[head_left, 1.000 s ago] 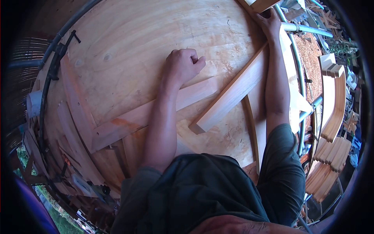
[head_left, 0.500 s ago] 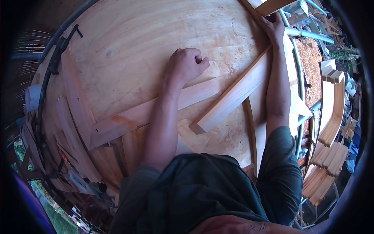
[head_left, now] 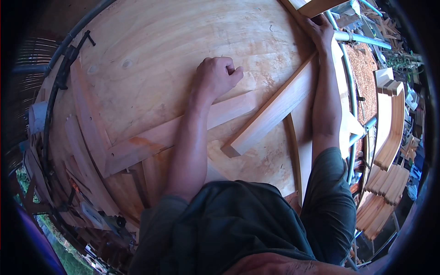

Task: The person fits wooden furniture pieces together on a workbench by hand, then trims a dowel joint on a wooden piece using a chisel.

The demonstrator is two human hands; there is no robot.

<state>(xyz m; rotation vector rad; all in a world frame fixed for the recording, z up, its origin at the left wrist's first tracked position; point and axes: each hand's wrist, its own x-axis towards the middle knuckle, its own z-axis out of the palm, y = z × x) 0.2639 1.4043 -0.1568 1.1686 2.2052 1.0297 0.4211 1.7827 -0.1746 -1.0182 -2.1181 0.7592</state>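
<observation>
My left hand point(head_left: 215, 75) is closed in a fist over the plywood sheet point(head_left: 169, 50), thumb to the right, with nothing showing in it. Under my left forearm lies a long pale wooden strip point(head_left: 229, 110), which meets another strip point(head_left: 89, 110) at a corner on the left. At the top right my right hand point(head_left: 321, 30) grips a wooden board point(head_left: 323, 6), its fingertips partly hidden behind the wood. Beside my right forearm a thicker wooden piece point(head_left: 275, 107) lies slantwise, its cut end towards me.
A dark bar clamp point(head_left: 68, 64) stands along the left edge. Light-blue pipes point(head_left: 362, 40) run past the right side. Stacked wooden pieces point(head_left: 385, 188) and a curved wooden part point(head_left: 394, 128) are farther right. Loose strips point(head_left: 85, 151) lie at the lower left.
The whole view has shifted very slightly left. Both hands keep the same pose, and the wooden pieces stay where they were.
</observation>
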